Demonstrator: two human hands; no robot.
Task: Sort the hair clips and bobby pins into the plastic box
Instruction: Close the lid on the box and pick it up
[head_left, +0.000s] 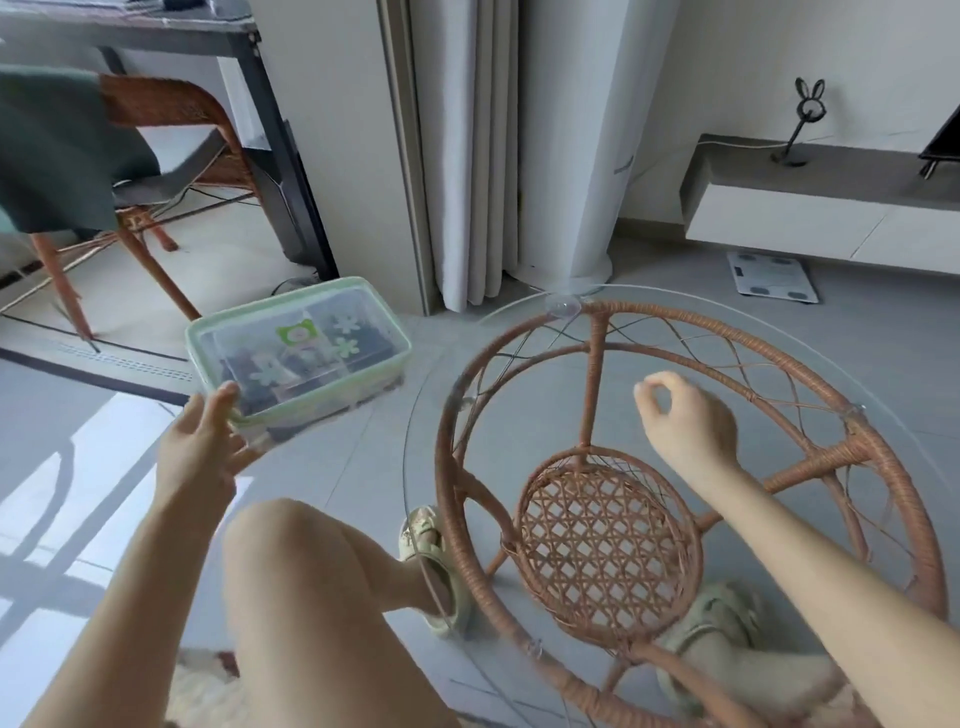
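A clear plastic box (306, 348) with a pale green rim and a lid with flower stickers hangs in the air at the left of a round glass-topped rattan table (810, 358). My left hand (205, 447) grips the box at its near corner, thumb on the rim. Dark small items show dimly through the box walls; I cannot make out single clips or pins. My right hand (685, 421) hovers over the glass top, fingers curled loosely with the thumb and forefinger nearly touching, and nothing visible in it.
My knee (311, 582) and slippered feet (431, 566) are below the table's left edge. A rattan chair (156, 135) with a green cloth stands at the back left by a dark desk. Curtains (472, 156), a low white cabinet (810, 208) and a floor scale (774, 275) lie behind the table.
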